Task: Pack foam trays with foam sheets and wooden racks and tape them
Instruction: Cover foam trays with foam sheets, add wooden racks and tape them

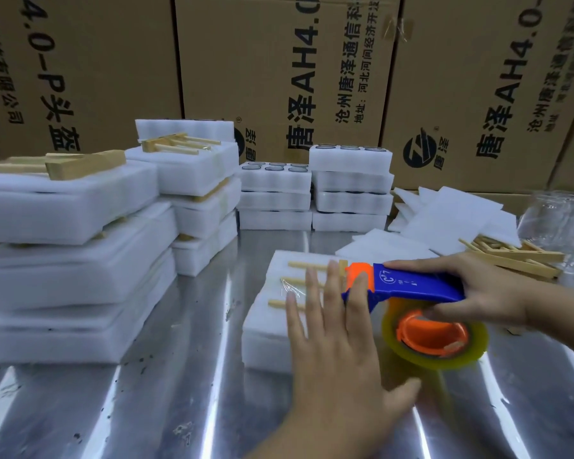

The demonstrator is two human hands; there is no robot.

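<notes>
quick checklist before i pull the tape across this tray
1. Wooden rack lies on top of the foam tray: ok
2. Left hand spread flat over rack and tray: ok
3. Right hand grips the tape dispenser: ok
4. Tape left on the tape roll: ok
5. Tape end stuck down on the tray: cannot tell
6. Foam sheet under the rack: cannot tell

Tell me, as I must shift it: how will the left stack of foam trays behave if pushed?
Probably light, being foam. The stack of foam trays may slide apart or tip, since its layers sit askew. The wooden rack on top might shift.
</notes>
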